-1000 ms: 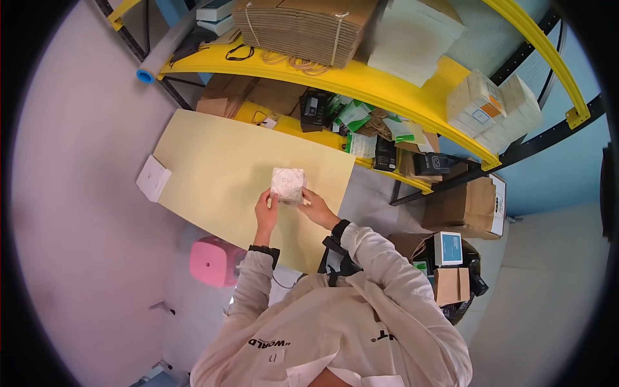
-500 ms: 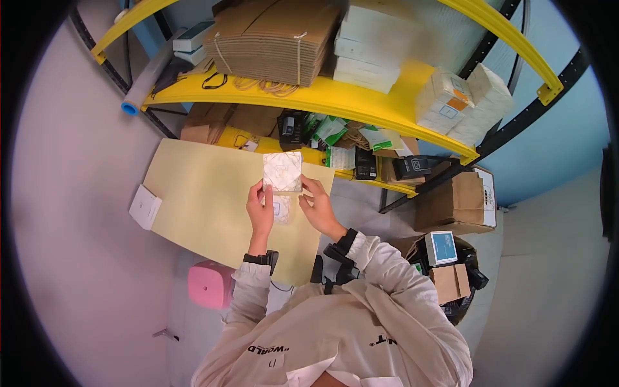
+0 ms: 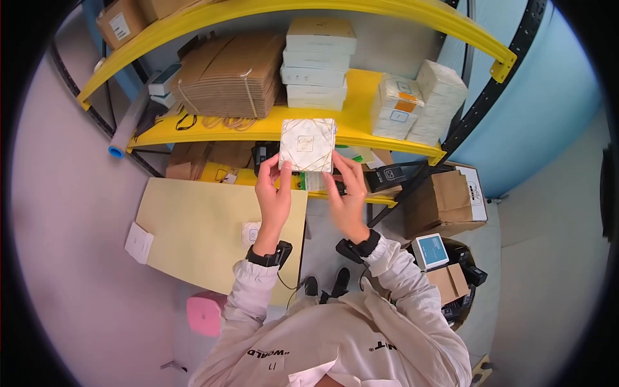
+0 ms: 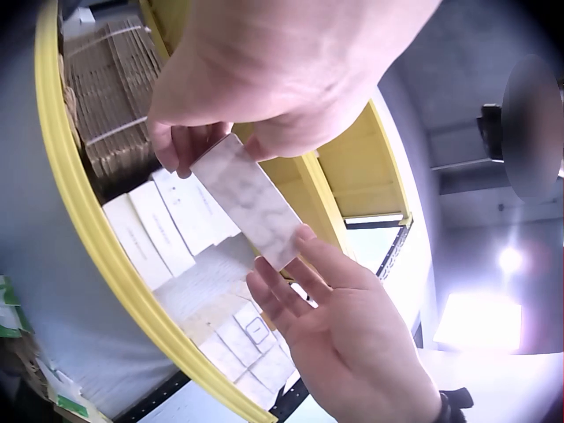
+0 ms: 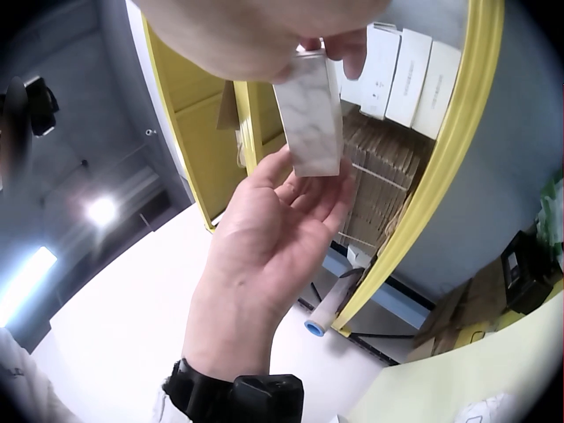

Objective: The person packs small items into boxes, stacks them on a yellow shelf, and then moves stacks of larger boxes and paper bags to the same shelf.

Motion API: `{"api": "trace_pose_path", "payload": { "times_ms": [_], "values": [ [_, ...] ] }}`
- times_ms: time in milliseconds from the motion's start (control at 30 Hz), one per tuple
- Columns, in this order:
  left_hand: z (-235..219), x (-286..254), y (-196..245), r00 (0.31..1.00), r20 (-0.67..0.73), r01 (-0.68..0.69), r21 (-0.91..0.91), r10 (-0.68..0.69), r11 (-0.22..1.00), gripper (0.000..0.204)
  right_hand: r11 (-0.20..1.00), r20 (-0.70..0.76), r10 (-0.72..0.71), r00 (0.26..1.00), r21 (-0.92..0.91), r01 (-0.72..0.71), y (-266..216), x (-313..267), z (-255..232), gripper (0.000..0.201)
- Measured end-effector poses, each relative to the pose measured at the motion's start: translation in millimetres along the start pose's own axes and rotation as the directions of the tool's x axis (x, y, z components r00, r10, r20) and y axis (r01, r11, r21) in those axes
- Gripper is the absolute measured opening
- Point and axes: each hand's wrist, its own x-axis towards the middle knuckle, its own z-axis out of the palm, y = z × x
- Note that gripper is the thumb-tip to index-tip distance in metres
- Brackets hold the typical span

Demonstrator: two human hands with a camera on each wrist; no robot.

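Observation:
A flat square white box (image 3: 307, 145) with gold lines and a small framed print on its top is held up in front of the shelf. My left hand (image 3: 273, 200) grips its left edge, and my right hand (image 3: 349, 201) holds the right edge, thumbs toward me. In the left wrist view the marbled side of the box (image 4: 247, 201) shows between both hands. From the right wrist the left hand (image 5: 269, 238) appears below the box (image 5: 310, 119), its fingers around the lower end. A smaller white box (image 3: 249, 233) lies on the table (image 3: 193, 219), partly behind the left forearm.
A yellow shelf (image 3: 361, 97) holds bundled flat cardboard (image 3: 225, 74), stacked white boxes (image 3: 316, 64) and marbled boxes (image 3: 398, 106). Cardboard cartons (image 3: 438, 203) stand at the right. A white box (image 3: 138, 243) sits at the table's left edge; a pink stool (image 3: 205, 314) is below.
Both hands have raised the square box from above the table up to the shelf's front. The smaller box on the table has come into view, and the head view has shifted upward and right.

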Motion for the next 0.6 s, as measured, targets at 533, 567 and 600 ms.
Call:
{"api": "trace_pose_path", "payload": {
  "times_ms": [533, 567, 600],
  "values": [
    [156.9, 38.7, 70.1, 0.968, 0.145, -0.193, -0.091, 0.205, 0.977, 0.034, 0.948, -0.202, -0.277, 0.939, -0.217, 0.233, -6.3, 102.8, -122.1, 0.041],
    [163.8, 41.6, 72.3, 0.967, 0.144, -0.196, -0.094, 0.208, 0.976, 0.034, 0.961, -0.21, -0.234, 0.949, -0.2, 0.193, -6.5, 108.1, -127.3, 0.039],
    [170.4, 44.7, 74.2, 0.963, 0.153, -0.212, -0.083, 0.223, 0.974, 0.034, 0.971, -0.216, -0.19, 0.958, -0.183, 0.151, -5.4, 113.5, -132.3, 0.037]
  ]
}}
